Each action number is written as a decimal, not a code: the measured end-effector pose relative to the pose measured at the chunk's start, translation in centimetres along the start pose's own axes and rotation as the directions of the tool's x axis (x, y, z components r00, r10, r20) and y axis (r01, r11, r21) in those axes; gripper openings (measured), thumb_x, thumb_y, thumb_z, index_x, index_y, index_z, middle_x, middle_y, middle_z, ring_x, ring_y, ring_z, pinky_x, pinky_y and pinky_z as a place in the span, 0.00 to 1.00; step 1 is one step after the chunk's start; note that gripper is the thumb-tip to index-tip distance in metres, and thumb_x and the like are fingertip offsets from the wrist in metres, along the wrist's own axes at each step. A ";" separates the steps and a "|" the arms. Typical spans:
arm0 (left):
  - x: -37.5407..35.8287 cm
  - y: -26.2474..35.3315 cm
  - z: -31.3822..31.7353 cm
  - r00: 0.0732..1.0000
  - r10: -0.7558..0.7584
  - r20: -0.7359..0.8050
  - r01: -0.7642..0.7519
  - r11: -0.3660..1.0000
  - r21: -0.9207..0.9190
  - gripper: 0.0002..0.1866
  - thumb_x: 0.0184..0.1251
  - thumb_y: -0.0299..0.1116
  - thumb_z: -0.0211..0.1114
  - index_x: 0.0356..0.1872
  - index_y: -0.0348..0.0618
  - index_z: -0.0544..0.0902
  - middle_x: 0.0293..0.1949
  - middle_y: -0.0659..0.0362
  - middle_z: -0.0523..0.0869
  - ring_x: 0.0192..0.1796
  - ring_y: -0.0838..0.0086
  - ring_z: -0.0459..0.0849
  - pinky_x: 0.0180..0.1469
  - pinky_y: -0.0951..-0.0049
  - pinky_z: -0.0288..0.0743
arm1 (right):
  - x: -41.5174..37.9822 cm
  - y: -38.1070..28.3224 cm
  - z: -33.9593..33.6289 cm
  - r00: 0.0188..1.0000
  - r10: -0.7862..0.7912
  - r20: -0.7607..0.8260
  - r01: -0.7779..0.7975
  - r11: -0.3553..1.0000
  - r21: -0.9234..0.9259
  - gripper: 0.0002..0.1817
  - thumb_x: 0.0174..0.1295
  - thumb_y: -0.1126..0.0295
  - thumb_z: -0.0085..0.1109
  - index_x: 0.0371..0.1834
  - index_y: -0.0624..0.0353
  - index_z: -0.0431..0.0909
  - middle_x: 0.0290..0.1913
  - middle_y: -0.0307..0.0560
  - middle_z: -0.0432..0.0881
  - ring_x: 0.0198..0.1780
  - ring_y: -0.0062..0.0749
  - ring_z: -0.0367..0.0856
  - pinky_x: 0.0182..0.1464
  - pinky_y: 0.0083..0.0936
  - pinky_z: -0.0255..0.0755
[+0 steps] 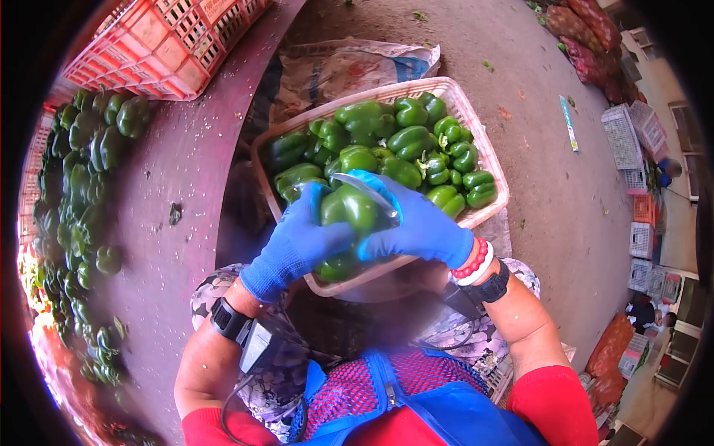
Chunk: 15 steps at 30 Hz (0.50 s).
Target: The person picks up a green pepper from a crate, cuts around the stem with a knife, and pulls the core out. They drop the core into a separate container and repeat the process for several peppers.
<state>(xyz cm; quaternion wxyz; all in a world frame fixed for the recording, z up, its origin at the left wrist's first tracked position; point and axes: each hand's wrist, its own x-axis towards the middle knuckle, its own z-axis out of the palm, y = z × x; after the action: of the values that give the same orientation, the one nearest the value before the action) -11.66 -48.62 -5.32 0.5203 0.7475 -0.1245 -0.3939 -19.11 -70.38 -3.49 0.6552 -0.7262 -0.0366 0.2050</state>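
My left hand (pixel 291 244), in a blue glove, is closed around a green bell pepper (pixel 348 209). My right hand (pixel 425 223), gloved the same way, grips a knife whose thin, shiny blade (pixel 363 186) lies against the top of that pepper. The knife's handle is hidden inside the fingers. Both hands are over the near side of a pale pink plastic crate (pixel 487 154) full of green bell peppers (pixel 411 143). Part of another pepper (pixel 336 268) shows below the held one.
On the left, a long heap of bell peppers (pixel 78 193) lies on the reddish floor (pixel 175 163). A pink slatted crate (pixel 156 56) stands at upper left. Behind my crate is a crumpled woven sack (pixel 335 70). Filled red sacks (pixel 584 33) and stacked crates (pixel 621 137) line the right.
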 end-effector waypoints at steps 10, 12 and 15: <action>-1.1 1.1 -0.6 0.985 0.089 0.149 -0.078 0.994 -0.079 0.33 0.55 0.24 0.68 0.66 0.40 0.71 0.49 0.59 0.80 0.45 0.78 0.80 0.45 0.76 0.79 | 0.3 2.1 1.4 0.964 -0.242 -0.108 0.227 0.965 -0.131 0.45 0.51 0.62 0.79 0.75 0.49 0.69 0.68 0.48 0.77 0.68 0.38 0.77 0.70 0.34 0.69; -1.2 1.1 -0.5 0.988 0.075 0.138 -0.066 0.995 -0.068 0.33 0.55 0.24 0.67 0.65 0.39 0.72 0.47 0.60 0.80 0.43 0.79 0.80 0.44 0.77 0.78 | 0.2 1.9 1.5 0.965 -0.242 -0.099 0.215 0.950 -0.225 0.45 0.51 0.60 0.79 0.75 0.49 0.69 0.68 0.48 0.77 0.67 0.40 0.78 0.69 0.36 0.71; -1.4 1.8 -0.6 0.988 0.080 0.135 -0.078 0.997 -0.021 0.31 0.53 0.24 0.67 0.63 0.39 0.74 0.45 0.62 0.79 0.41 0.80 0.79 0.42 0.78 0.77 | -0.1 1.0 1.3 0.976 -0.202 -0.086 0.177 0.955 -0.238 0.44 0.52 0.59 0.76 0.75 0.52 0.68 0.67 0.47 0.78 0.66 0.39 0.78 0.68 0.36 0.71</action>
<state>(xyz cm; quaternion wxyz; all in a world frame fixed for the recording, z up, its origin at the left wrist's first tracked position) -11.75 -48.11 -2.96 0.5316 0.7092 -0.1861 -0.4239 -19.90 -69.32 -4.46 0.5849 -0.8000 -0.0936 0.0955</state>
